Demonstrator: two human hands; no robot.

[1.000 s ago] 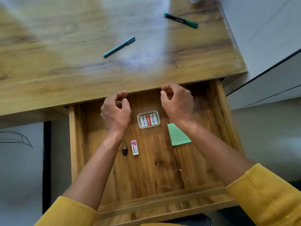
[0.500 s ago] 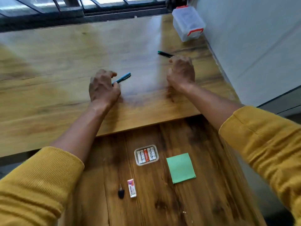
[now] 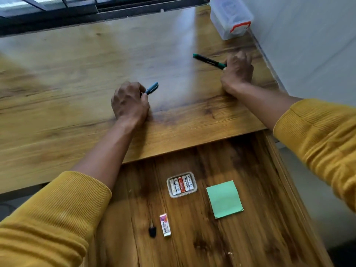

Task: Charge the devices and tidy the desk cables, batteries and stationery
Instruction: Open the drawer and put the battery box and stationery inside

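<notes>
On the wooden desk point(image 3: 77, 78), my left hand point(image 3: 129, 103) curls round a blue pen point(image 3: 152, 88); only the pen's cap end sticks out past my fingers. Further right, my right hand point(image 3: 238, 71) grips the near end of a green and black pen point(image 3: 208, 60) that lies on the desk. Below the desk edge the open drawer point(image 3: 250, 170) holds a small tray of batteries point(image 3: 181, 185), a green sticky-note pad point(image 3: 224, 199), an eraser point(image 3: 165, 224) and a small black object point(image 3: 152, 231).
A clear plastic box with a red latch point(image 3: 231, 17) stands at the desk's far right corner by the white wall point(image 3: 308, 45). A window frame point(image 3: 77, 8) runs along the desk's far edge.
Both hands left the drawer and reached up onto the desk. The left hand closed round the blue pen and the right hand took hold of the green pen's end.
</notes>
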